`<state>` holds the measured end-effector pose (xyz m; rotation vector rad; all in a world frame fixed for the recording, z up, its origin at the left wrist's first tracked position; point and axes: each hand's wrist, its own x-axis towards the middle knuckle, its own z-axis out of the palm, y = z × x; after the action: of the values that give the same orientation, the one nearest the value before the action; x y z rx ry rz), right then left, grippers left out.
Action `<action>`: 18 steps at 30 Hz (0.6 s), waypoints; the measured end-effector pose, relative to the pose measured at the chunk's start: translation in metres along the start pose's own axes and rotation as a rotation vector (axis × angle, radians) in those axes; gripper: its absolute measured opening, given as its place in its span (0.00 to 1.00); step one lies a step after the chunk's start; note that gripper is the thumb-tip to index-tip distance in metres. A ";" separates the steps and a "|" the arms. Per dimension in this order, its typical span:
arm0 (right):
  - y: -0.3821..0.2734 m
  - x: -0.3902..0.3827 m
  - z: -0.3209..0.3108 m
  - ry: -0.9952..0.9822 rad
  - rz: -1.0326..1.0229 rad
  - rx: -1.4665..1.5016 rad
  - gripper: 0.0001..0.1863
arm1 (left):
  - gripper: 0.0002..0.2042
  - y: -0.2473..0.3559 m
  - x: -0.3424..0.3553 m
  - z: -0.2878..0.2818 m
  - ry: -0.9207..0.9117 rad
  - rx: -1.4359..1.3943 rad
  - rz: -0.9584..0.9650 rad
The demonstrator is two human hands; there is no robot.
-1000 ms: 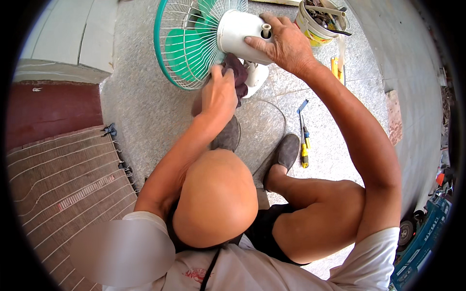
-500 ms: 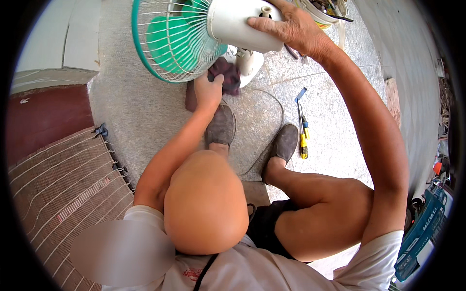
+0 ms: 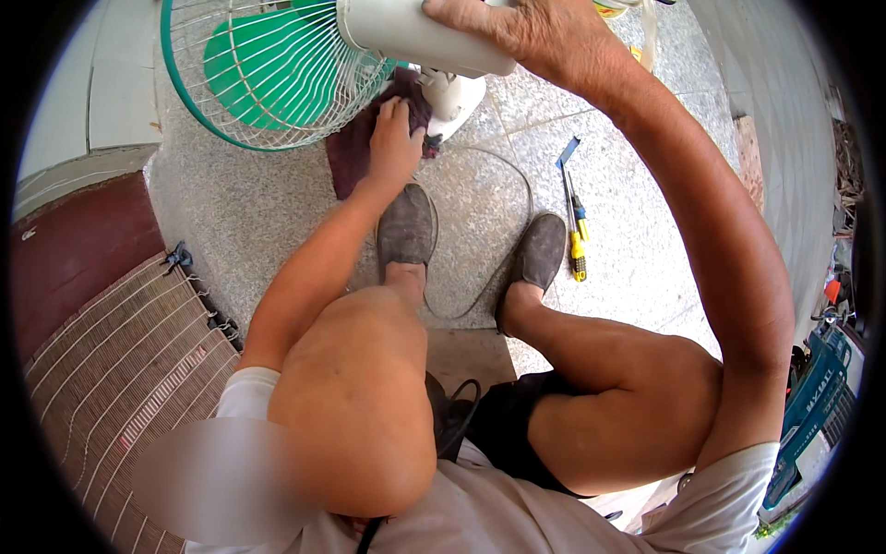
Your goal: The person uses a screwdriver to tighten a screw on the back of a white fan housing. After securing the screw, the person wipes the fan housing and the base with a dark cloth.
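Note:
An electric fan with a green-rimmed wire guard (image 3: 169, 69) and green blades (image 3: 272, 69) fills the upper part of the view, its top cut off. My right hand (image 3: 554, 46) grips its white motor housing (image 3: 415, 37), thumb along the near side. Below the housing, the white base (image 3: 454, 97) rests on the floor. My left hand (image 3: 397, 143) bends its fingers over a dark maroon cloth (image 3: 349, 162) beside the base. Part of the cloth is bunched between hand and base; the fingertips are partly lost against it.
Screwdrivers (image 3: 579, 245) with yellow and blue handles lie right of my shoes, near a small blue strip (image 3: 568, 150). A thin cord (image 3: 528, 189) loops across the speckled floor. A woven mat (image 3: 120, 388) lies at left, a teal tool case (image 3: 808, 415) at right.
The fan head has shifted left, with my right hand still on its housing. My left hand has come over the cloth beside the base. The whole view has shifted slightly.

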<state>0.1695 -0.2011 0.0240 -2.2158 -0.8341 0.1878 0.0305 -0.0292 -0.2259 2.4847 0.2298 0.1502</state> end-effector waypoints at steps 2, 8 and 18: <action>-0.001 -0.001 -0.001 -0.015 0.004 0.019 0.43 | 0.20 0.006 -0.015 0.007 0.045 -0.027 -0.015; -0.005 -0.001 0.000 -0.029 0.067 0.074 0.46 | 0.20 0.022 0.002 0.000 0.089 -0.288 -0.366; -0.004 -0.003 0.004 0.016 0.103 0.061 0.45 | 0.16 0.053 0.003 -0.027 0.348 -0.861 -0.387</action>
<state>0.1636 -0.1981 0.0234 -2.2011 -0.6971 0.2414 0.0359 -0.0545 -0.1723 1.5163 0.6342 0.4176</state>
